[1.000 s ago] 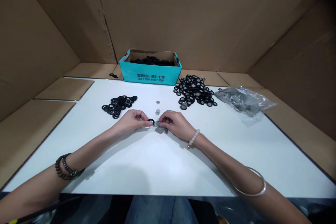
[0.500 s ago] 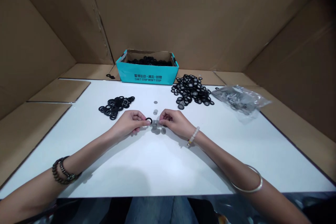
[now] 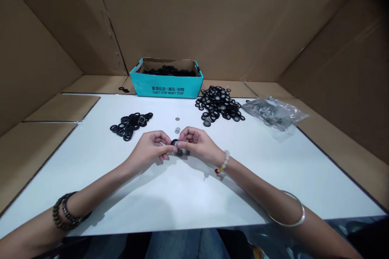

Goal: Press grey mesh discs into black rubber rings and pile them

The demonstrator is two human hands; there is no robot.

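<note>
My left hand [image 3: 151, 149] and my right hand [image 3: 196, 143] meet fingertip to fingertip above the white table [image 3: 188, 190]. Between them they pinch a small black rubber ring [image 3: 174, 143]; the right fingers press a small grey disc against it. A few grey mesh discs [image 3: 183, 153] lie on the table just under the hands. Two more single grey discs [image 3: 177, 124] lie a little beyond them.
A pile of plain black rings [image 3: 130, 122] lies to the left. A bigger pile of rings with mesh inside [image 3: 219, 107] lies at right, beside a clear plastic bag of discs [image 3: 272, 112]. A teal cardboard box [image 3: 166, 84] of rings stands at the back. Cardboard walls surround the table.
Both hands have come together: the right fingers lifted from the discs on the table and now touch the ring held by the left hand. The view shifted slightly.
</note>
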